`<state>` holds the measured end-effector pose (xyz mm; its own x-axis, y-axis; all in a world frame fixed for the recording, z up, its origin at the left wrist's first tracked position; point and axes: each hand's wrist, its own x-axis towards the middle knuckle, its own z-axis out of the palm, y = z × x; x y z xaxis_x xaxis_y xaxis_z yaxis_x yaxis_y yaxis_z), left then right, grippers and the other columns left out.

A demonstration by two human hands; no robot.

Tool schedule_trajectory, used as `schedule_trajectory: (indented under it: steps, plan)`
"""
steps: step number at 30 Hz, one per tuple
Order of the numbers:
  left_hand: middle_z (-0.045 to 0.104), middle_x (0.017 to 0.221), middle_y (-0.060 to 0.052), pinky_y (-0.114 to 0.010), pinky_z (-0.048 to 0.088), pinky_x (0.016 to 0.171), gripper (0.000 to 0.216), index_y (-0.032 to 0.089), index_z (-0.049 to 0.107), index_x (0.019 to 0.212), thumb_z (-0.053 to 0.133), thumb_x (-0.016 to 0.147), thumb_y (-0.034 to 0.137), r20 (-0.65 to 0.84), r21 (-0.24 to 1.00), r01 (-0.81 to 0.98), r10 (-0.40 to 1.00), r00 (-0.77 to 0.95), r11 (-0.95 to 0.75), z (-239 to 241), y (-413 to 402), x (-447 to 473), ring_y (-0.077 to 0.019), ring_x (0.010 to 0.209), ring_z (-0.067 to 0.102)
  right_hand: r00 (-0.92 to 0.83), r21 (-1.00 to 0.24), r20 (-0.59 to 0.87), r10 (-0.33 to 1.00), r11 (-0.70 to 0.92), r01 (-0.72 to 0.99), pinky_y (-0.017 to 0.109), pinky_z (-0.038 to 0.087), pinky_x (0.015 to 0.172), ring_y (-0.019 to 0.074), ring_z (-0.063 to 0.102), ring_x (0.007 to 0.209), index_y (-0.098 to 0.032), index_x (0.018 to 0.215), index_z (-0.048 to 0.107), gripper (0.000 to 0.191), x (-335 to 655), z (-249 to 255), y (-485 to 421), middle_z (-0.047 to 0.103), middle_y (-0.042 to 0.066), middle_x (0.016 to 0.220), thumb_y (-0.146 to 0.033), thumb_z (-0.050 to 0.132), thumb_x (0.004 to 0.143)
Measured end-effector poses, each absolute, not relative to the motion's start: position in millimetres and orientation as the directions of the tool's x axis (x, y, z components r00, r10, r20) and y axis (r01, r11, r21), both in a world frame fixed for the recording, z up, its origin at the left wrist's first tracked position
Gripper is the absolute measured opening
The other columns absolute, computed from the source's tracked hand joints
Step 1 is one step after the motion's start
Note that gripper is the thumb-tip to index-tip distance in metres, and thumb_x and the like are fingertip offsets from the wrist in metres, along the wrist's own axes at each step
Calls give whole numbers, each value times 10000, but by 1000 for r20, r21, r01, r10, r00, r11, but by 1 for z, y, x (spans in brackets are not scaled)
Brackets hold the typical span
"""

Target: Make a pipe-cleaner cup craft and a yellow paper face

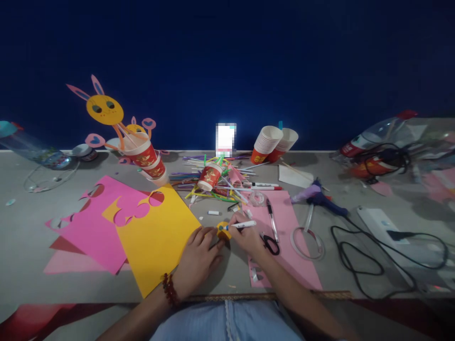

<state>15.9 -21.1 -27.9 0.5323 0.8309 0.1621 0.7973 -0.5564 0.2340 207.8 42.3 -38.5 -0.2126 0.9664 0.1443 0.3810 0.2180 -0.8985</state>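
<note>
My right hand (246, 235) grips a white marker (243, 224), with its tip at a small yellow paper circle (223, 233) on the table. Dark blue-green colour marks the circle. Flat beside it lies my left hand (202, 251), fingers stretched out and fingertips at the circle's left edge; a red bead bracelet circles that wrist. A white marker cap (213, 213) rests just beyond the hands. To the left is a cut yellow sheet (159, 232); on the right are a pink sheet (284, 222), a black pen (272, 220) and black-handled scissors (272, 245), partly covered.
Pipe cleaners (185, 177) and a tilted red paper cup (210, 176) lie ahead. Stacked cups (266, 144) stand behind. A decorated bunny cup (142, 154) is at left. At right are a glue gun (325, 201), tape roll (306, 243), black cable (343, 270) and power strip (380, 227).
</note>
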Motion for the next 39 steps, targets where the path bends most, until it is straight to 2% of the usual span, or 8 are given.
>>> schedule_trajectory:
  steps: [16,23,39]
  plan:
    - [564,1339,-99,-508,420,1077,382,250,620,1245,710,878,311,168,229,797,829,533,-559,-27,-21,16,-304,1233,502,-225,-889,129,966,213,406,252,372,553,145,495,583,-225,667,498,116,206,-32,41,528,-32,616,-216,490,782]
    - [563,1353,-90,-501,410,1086,432,269,587,1305,692,889,312,156,239,799,834,529,-552,-28,-21,16,-294,1247,495,-126,-924,142,982,176,338,268,383,562,160,534,605,-223,667,535,125,206,-32,42,579,-15,628,-218,508,789]
    - [563,1349,-93,-497,401,1095,382,264,613,1261,690,890,309,161,239,796,831,532,-556,-27,-21,16,-289,1249,493,-199,-897,120,973,192,398,267,397,587,162,544,614,-230,686,532,140,204,-30,41,586,-19,645,-245,508,824]
